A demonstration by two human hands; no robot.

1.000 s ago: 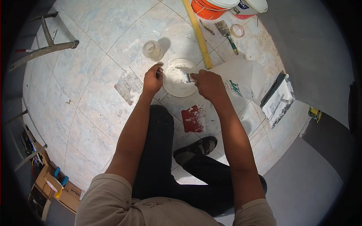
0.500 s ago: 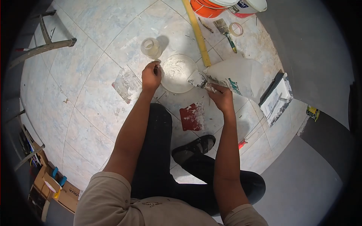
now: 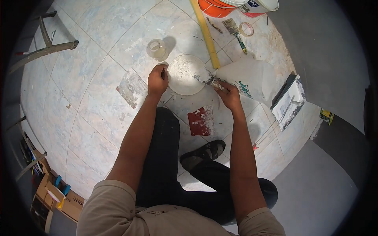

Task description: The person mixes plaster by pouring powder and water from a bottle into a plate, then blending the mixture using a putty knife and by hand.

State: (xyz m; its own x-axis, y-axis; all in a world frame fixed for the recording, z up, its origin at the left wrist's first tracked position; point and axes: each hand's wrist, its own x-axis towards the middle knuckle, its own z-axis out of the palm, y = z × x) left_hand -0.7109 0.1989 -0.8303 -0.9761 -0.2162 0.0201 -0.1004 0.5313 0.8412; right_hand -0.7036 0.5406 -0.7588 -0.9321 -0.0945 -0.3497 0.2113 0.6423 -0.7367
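Note:
A round white bowl with white powder in it stands on the tiled floor in front of me. My left hand is closed at the bowl's left rim, its fingertips partly hidden. In my right hand is a putty knife, gripped by the handle. Its stained blade reaches over the right rim to the powder. Just beyond my left hand stands a clear plastic container. A white plastic bag with green print lies beside my right hand.
Red and whitish smeared flat scrapers lie nearby. Beyond the bowl are a yellow bar, a paintbrush, a tape roll and an orange bucket. A paint tray leans at right; metal legs stand at left.
My right hand has shifted slightly left and up, bringing the putty knife's blade further over the powder. The bowl sits slightly higher in view. My left hand stays at the rim.

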